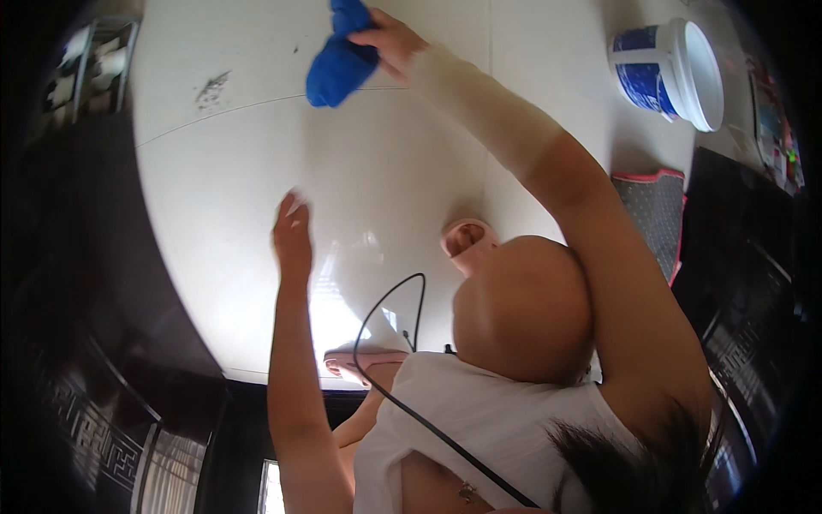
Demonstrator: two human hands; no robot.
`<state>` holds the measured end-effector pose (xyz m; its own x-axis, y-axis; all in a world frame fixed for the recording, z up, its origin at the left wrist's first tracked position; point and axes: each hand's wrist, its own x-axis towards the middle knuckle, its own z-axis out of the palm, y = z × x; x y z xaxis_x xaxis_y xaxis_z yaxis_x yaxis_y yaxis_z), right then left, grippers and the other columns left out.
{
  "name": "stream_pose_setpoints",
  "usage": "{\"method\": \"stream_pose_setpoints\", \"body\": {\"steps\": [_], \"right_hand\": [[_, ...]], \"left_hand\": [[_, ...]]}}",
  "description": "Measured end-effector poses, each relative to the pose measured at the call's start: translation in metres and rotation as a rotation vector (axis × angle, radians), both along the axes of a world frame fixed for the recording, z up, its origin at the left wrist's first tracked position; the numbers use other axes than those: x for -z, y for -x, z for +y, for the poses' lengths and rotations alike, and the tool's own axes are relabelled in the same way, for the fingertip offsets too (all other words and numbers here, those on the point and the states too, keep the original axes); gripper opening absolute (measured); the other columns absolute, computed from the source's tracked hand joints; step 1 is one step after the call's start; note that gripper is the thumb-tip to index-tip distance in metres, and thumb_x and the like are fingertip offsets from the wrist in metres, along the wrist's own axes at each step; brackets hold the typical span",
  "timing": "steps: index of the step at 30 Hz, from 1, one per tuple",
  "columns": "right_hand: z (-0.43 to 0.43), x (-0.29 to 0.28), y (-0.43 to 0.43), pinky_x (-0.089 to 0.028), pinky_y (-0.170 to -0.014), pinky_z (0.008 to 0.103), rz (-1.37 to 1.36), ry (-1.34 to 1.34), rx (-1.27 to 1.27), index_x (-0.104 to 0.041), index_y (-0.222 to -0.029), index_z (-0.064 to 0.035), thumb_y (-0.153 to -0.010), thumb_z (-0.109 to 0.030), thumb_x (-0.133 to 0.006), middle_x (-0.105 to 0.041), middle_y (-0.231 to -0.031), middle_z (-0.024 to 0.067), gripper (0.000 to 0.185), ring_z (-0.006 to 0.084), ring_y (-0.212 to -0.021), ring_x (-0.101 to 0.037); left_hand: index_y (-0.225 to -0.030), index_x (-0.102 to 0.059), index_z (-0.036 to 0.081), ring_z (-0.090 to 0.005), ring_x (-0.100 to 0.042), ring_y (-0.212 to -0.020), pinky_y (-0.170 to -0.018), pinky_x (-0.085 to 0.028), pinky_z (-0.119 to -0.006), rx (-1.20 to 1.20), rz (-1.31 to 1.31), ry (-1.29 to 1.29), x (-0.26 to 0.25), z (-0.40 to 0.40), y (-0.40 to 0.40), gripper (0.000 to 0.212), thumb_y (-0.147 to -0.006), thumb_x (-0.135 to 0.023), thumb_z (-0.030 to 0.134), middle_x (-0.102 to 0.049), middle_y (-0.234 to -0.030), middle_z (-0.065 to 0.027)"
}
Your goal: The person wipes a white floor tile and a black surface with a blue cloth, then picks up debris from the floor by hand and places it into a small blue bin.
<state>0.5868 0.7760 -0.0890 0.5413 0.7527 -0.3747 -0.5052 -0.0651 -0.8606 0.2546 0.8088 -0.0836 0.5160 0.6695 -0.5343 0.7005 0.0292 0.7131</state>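
My right hand (393, 46) reaches far forward and grips a bunched blue cloth (341, 70). The cloth hangs down from my fingers over the pale tiled floor (385, 154); whether it touches the tiles is unclear. On the left, my left hand (293, 228) is held out above the floor. Its fingers are blurred, with something whitish at their tips that I cannot make out. A dark smudge (212, 90) marks the floor left of the cloth, and a small dark speck (296, 49) lies nearer to it.
A white and blue plastic bucket (697, 77) stands at the upper right. Below it lies a grey mat with red edging (652, 221). Dark furniture (83, 257) lines both sides. A rack (96, 70) is at upper left. A black cable (385, 295) loops before my body, near my pink slippers (459, 239).
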Motion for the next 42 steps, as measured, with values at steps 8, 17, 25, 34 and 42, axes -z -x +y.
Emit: {"method": "stream_pose_setpoints", "body": {"steps": [8,17,25,34,42], "right_hand": [[-0.121,-0.049,0.085,-0.036,-0.103,0.0378,-0.049,0.173,-0.226,-0.043,-0.129,-0.005,-0.081,-0.009,-0.06,-0.052,-0.123,0.0134,0.051,0.026,-0.119,-0.047],[-0.413,-0.073,0.041,-0.044,-0.09,0.0288,-0.498,0.86,0.572,-0.061,-0.111,-0.0033,-0.085,-0.006,-0.052,-0.065,-0.108,0.0061,0.028,0.0132,-0.096,-0.058],[-0.428,-0.114,0.142,-0.045,-0.084,0.0282,-0.239,0.9,0.6,-0.064,-0.099,-0.0016,-0.083,-0.005,-0.049,-0.066,-0.099,0.0059,0.022,0.014,-0.093,-0.059],[-0.451,-0.123,0.151,-0.044,-0.086,0.0287,-0.226,0.905,0.492,-0.063,-0.102,-0.0045,-0.088,-0.008,-0.046,-0.064,-0.101,0.005,0.022,0.0133,-0.098,-0.058],[-0.423,-0.113,0.146,-0.043,-0.086,0.0275,-0.136,0.726,0.442,-0.062,-0.104,-0.0045,-0.088,-0.008,-0.05,-0.065,-0.101,0.0054,0.021,0.013,-0.097,-0.059]], "left_hand": [[-0.131,-0.037,-0.001,-0.0217,-0.058,-0.098,-0.081,-0.053,-0.037,-0.332,-0.649,0.965,-0.026,-0.042,-0.149,0.067,-0.085,-0.066,0.037,-0.056,-0.113,-0.01],[-0.121,-0.055,0.013,-0.0354,-0.05,-0.11,-0.093,-0.045,-0.043,0.715,-0.669,-0.136,0.008,-0.203,-0.188,0.053,-0.07,-0.071,0.013,-0.05,-0.123,-0.0154],[-0.099,-0.065,0.012,-0.0271,-0.05,-0.112,-0.096,-0.038,-0.048,1.427,-1.037,-0.55,0.082,-0.353,-0.161,0.024,-0.075,-0.062,0.014,-0.055,-0.115,-0.0074],[-0.113,-0.06,0.014,-0.0297,-0.05,-0.11,-0.088,-0.041,-0.044,1.102,-0.421,-0.999,0.099,-0.125,-0.36,0.035,-0.079,-0.061,0.021,-0.059,-0.113,-0.0108],[-0.094,-0.066,0.009,-0.0281,-0.055,-0.103,-0.085,-0.044,-0.041,1.028,-0.788,-0.763,0.115,-0.231,-0.312,0.018,-0.08,-0.059,0.018,-0.062,-0.102,-0.0105]]}}
